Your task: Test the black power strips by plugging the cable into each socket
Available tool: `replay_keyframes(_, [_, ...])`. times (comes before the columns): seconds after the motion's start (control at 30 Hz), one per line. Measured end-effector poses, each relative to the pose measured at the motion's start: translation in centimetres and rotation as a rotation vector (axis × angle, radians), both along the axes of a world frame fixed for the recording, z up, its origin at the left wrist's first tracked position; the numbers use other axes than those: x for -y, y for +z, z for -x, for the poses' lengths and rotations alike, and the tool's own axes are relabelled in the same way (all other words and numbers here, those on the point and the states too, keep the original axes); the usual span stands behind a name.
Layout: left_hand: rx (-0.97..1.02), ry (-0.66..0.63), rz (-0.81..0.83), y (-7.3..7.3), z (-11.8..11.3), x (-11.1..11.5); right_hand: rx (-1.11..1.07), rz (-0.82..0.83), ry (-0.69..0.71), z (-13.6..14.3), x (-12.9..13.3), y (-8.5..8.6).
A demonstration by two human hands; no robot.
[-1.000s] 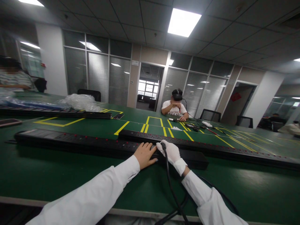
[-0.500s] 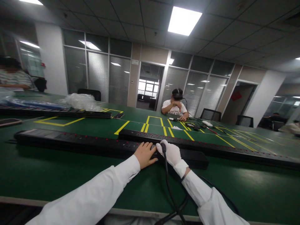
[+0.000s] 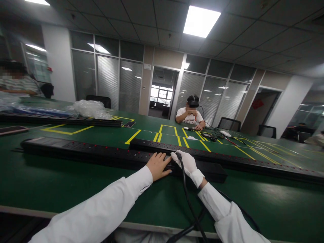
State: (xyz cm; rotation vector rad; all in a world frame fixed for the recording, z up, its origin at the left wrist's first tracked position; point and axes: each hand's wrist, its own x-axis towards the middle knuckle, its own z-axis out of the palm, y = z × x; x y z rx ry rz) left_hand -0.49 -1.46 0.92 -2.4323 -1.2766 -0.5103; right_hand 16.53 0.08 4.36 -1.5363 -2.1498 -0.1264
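A long black power strip (image 3: 96, 152) with small red marks along its top lies across the table in front of me. My left hand (image 3: 158, 167), bare, is closed over its middle, fingers across the top and thumb along the near side. Just to the right, my right hand (image 3: 187, 163) in a white glove is closed on the plug (image 3: 179, 155) of a black cable (image 3: 186, 189). The plug is held over the strip's top; its front end is hidden, so I cannot tell whether it sits in a socket. The cable hangs down over the table edge.
Behind lies a second black power strip (image 3: 243, 162), running to the right. Yellow tape lines (image 3: 168, 126) mark the green table (image 3: 76, 189). Plastic wrap (image 3: 88, 108), phones (image 3: 129, 124) and more strips lie at the left. A person (image 3: 189, 116) sits opposite, another (image 3: 19, 81) far left.
My right hand has shifted slightly to the right with the plug, which now leans more to the left at its top. My left hand stays on the strip. The whole view has moved slightly.
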Motion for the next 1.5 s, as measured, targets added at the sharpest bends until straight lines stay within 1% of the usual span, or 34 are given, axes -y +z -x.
replay_keyframes(0.13, [0.001, 0.0, -0.006, 0.0, 0.0, 0.0, -0.039, 0.004, 0.037, -0.2, -0.1, 0.1])
replay_keyframes(0.33, [0.003, 0.006, 0.001, -0.2, -0.1, -0.1, 0.07, -0.124, -0.052, -0.1, 0.9, -0.7])
replay_keyframes(0.5, [0.002, 0.004, 0.007, -0.2, 0.0, -0.1, 0.097, -0.137, -0.013, -0.3, 1.3, -0.6])
replay_keyframes(0.63, [0.0, 0.005, 0.002, -0.2, 0.0, -0.1, 0.078, -0.133, 0.006, -0.4, 1.2, -0.6])
replay_keyframes(0.73, [-0.002, 0.002, 0.001, -0.1, 0.0, 0.0, 0.019, -0.084, 0.048, -0.6, 1.2, -0.5])
replay_keyframes(0.9, [0.006, -0.006, -0.008, -0.1, 0.0, 0.0, -0.174, 0.095, 0.211, -1.8, 0.9, 0.4])
replay_keyframes(1.0, [0.009, -0.003, -0.011, -0.1, 0.0, 0.0, -0.266, 0.138, 0.241, -2.6, 0.6, 1.0])
replay_keyframes(1.13, [0.009, -0.006, -0.011, -0.1, 0.0, 0.0, -0.308, 0.201, 0.282, -3.1, 0.4, 1.3])
replay_keyframes(1.23, [0.002, -0.001, -0.006, -0.2, 0.0, 0.0, -0.283, 0.196, 0.335, -3.4, 0.3, 1.2])
replay_keyframes(1.3, [-0.001, 0.006, -0.002, -0.3, 0.0, -0.1, -0.238, 0.17, 0.321, -3.9, 0.2, 1.1])
replay_keyframes(1.43, [0.0, 0.006, 0.002, -0.3, 0.1, -0.1, -0.097, 0.073, 0.182, -5.3, -0.3, 1.0])
replay_keyframes(1.5, [0.001, 0.001, 0.006, -0.3, 0.1, -0.1, -0.039, 0.031, 0.137, -5.7, -0.4, 1.0])
